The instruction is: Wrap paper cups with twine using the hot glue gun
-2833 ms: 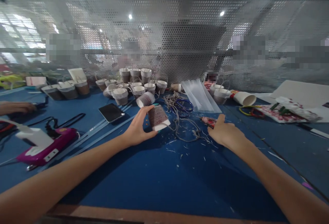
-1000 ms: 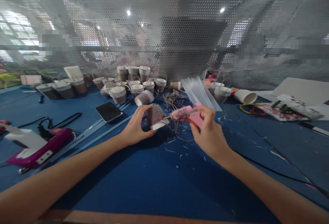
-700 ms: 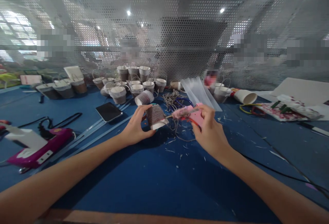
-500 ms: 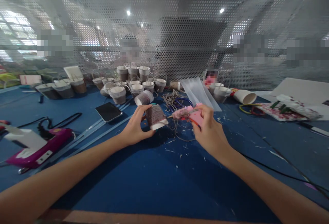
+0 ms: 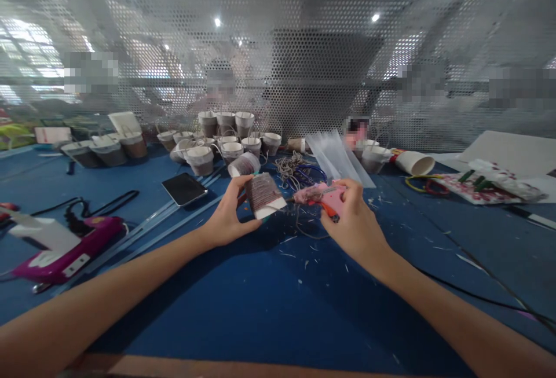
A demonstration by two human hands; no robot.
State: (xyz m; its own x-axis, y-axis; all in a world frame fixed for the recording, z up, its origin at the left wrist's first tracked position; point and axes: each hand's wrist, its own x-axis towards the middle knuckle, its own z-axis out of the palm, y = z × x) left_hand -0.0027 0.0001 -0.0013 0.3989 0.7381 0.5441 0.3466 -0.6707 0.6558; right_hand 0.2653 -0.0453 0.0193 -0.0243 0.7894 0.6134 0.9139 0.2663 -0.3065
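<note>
My left hand grips a paper cup on its side, thumb below and fingers above. Brown-grey twine covers most of the cup, and a white band is bare along its lower right. In my right hand is a pink hot glue gun with an orange trigger, its nozzle pointing left, close to the cup's right side; I cannot tell whether the tip touches. A strand of twine hangs below the nozzle. Behind the glue gun lies a tangled heap of twine by blue-handled scissors.
Several twine-wrapped cups with handles stand along the back. A phone, a purple power strip and clear glue sticks lie to the left. Plastic sheets and a plain cup sit back right. A black cable crosses the right side.
The cup has tilted slightly in my left hand, showing more of its white band. The glue gun has shifted a little to the right, its nozzle slightly lower.
</note>
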